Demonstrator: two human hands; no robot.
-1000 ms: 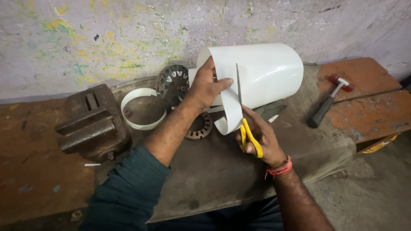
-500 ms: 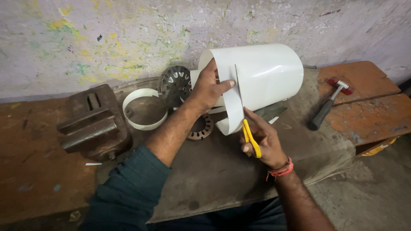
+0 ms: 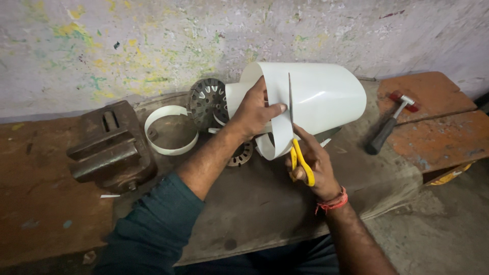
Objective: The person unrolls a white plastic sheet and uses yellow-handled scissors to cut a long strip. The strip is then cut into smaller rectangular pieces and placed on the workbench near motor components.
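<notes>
White curled sheet centre; yellow-handled scissors below it; red-headed hammer right; paint-speckled wall above.

Rolled sheet: smooth white material, slight sheen, paper or thin plastic. Scissors: yellow plastic handles, bare metal blades. Vise: dull, rusted cast metal. Slotted discs: grey stamped metal. Hammer: metal head, dark matt handle. Desk: worn, rough, matt surface.

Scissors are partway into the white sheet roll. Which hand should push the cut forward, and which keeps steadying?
Likely the right hand: it already grips the yellow-handled scissors, whose blades are in the white sheet roll. The left hand pinches the strip beside the cut, so it is better placed to steady.
</notes>
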